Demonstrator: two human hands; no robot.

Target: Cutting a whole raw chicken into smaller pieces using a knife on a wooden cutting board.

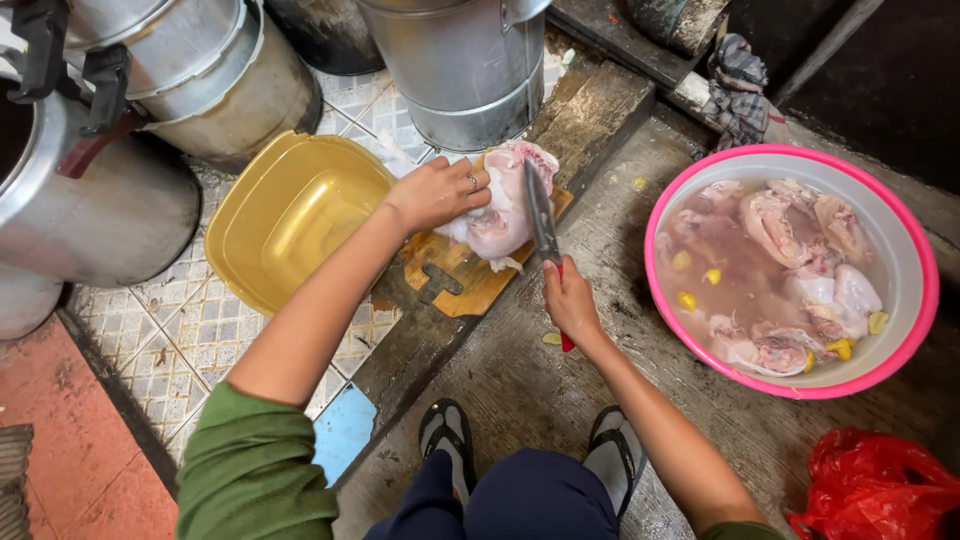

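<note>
On the wooden cutting board point(462, 280) lies the raw chicken point(505, 205), pinned under my left hand point(437, 192). My right hand point(570, 300) grips the knife point(541, 215) tight; I'd keep fingers clear and cut down steadily.

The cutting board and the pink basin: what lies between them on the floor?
Head view: mostly bare wet concrete between the cutting board and pink basin; only the right hand holding the knife.
</note>
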